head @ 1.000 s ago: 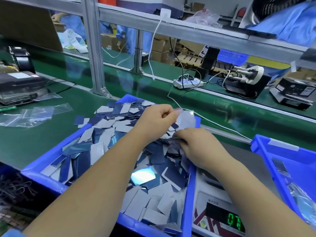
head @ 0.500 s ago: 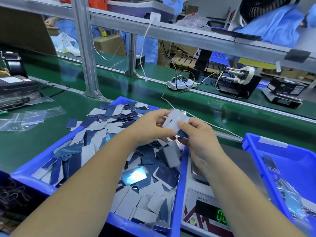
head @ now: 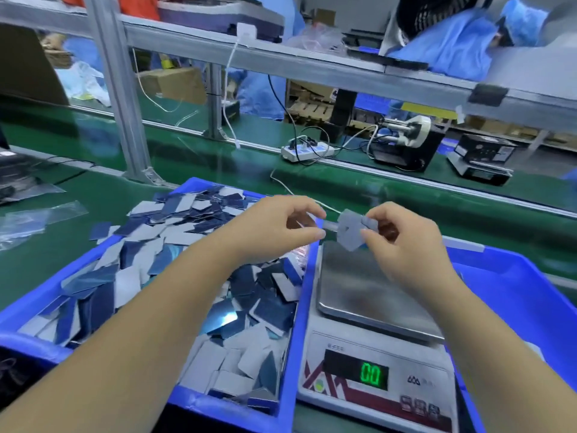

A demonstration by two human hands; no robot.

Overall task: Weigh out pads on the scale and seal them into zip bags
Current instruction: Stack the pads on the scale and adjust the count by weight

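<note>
Both hands up over the far edge of the scale (head: 374, 295). Right hand (head: 406, 245) pinches a small fanned stack of grey pads (head: 351, 229) between thumb and fingertips. Left hand (head: 274, 226) has fingers curled, thumb and forefinger at the stack's left end, probably gripping one pad; motion blur there hides the contact. Scale pan bare, display reads 00, any leading digits unlit or unreadable. Loose pads fill the blue bin (head: 296, 323) left of the scale. Second blue bin (head: 515, 292) on the right, cut off by the frame, contents hidden behind the right forearm.

Grey pads (head: 351, 230) held fanned above the scale (head: 368, 295), which reads zero.
</note>
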